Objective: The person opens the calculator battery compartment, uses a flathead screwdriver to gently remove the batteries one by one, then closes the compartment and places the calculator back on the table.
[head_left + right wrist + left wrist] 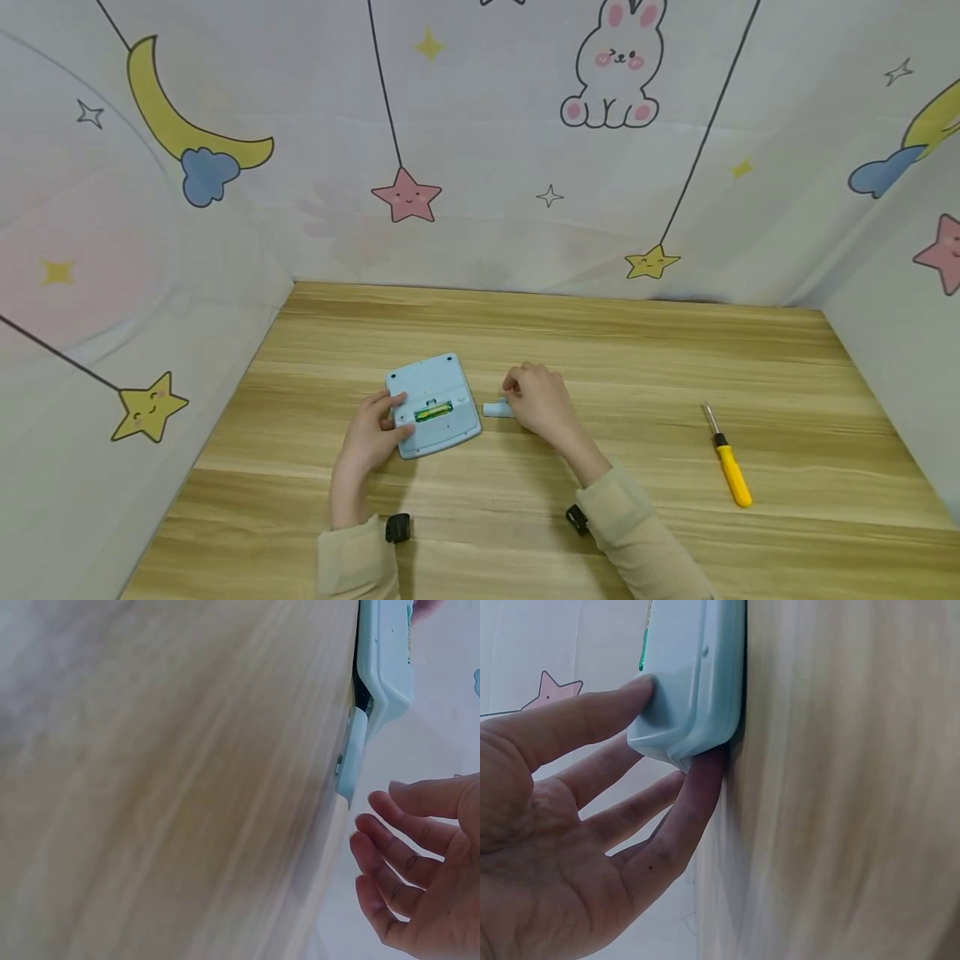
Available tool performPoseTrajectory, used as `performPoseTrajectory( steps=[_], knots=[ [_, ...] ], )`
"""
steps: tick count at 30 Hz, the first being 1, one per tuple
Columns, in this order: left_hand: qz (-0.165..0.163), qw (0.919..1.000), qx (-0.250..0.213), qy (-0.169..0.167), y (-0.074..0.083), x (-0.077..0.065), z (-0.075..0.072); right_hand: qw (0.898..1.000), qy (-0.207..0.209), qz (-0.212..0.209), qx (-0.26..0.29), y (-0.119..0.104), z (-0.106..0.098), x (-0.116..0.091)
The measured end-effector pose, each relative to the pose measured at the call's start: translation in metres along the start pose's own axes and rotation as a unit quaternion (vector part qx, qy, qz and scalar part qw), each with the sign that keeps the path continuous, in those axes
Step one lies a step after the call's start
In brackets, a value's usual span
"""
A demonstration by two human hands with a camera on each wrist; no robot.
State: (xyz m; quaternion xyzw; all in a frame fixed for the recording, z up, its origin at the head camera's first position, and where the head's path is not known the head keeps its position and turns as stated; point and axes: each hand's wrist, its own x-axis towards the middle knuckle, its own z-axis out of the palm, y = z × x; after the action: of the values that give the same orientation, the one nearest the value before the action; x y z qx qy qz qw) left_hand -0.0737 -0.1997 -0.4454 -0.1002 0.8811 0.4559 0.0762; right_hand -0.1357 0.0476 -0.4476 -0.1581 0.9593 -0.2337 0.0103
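One yellow screwdriver (729, 467) well apart; blue cover (496, 410) between device (442, 437), right fingers (396, 849).

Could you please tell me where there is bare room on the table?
Bare tabletop lies between the right hand and the screwdriver, and along the backdrop's foot. It's crowded around the left hand, light-blue device and battery cover.

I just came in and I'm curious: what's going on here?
A person's left hand holds a light blue device, back side up, with a green battery showing in it. The right hand, holding nothing, is close to a small light blue piece, maybe the battery cover, on the table. A yellow screwdriver lies off to the right.
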Motion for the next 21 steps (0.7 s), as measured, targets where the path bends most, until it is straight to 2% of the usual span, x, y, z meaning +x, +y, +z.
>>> performPoseTrajectory(
  steps=[12, 21],
  knots=[
    [-0.004, 1.0, 0.003, 0.0, 0.0, 0.0, 0.0, 1.0, 0.023, 0.002, 0.015, 0.004, -0.013, -0.015],
    [-0.009, 1.0, -0.001, -0.002, -0.001, 0.0, 0.0, 0.998, 0.027, 0.025, 0.046, 0.016, -0.024, -0.027]
  ],
)
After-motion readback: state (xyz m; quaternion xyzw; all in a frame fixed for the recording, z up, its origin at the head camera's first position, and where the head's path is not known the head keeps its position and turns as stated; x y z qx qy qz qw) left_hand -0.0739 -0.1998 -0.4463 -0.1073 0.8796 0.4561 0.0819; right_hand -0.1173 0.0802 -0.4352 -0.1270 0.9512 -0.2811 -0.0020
